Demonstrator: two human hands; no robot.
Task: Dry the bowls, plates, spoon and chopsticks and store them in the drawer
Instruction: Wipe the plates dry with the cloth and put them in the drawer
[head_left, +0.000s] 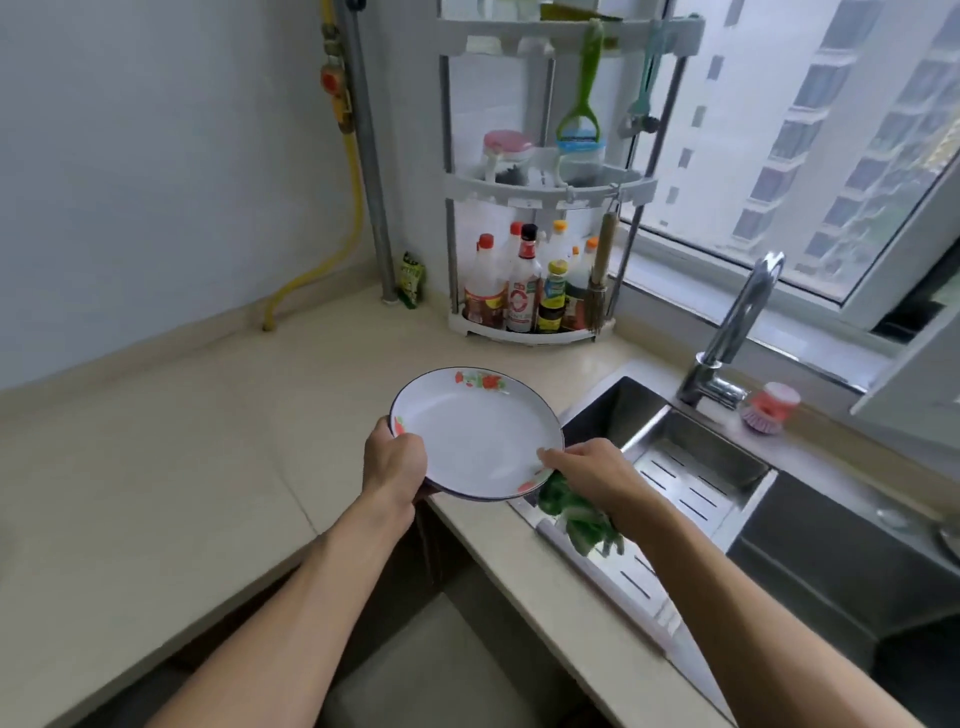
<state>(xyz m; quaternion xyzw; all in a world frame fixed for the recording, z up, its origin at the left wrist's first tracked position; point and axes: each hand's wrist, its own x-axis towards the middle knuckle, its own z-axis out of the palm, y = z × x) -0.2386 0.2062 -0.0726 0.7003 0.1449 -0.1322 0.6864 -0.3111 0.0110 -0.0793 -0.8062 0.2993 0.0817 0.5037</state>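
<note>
White round enamel plate with red flower print (475, 434) held above beige stone counter (156, 467), left hand (395, 460) at its left rim, right hand (587, 467) with green cloth (576, 512) at its right. Right of it, stainless steel sink (691, 457); behind, grey corner rack (540, 182) of bottles.

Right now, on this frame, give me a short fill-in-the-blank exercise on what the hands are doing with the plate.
1. The left hand grips the ____ by its rim.
2. The right hand holds a ____ cloth at the plate's edge.
3. To the right of the plate lies the steel ____, under the faucet.

Missing words: plate; green; sink
</note>
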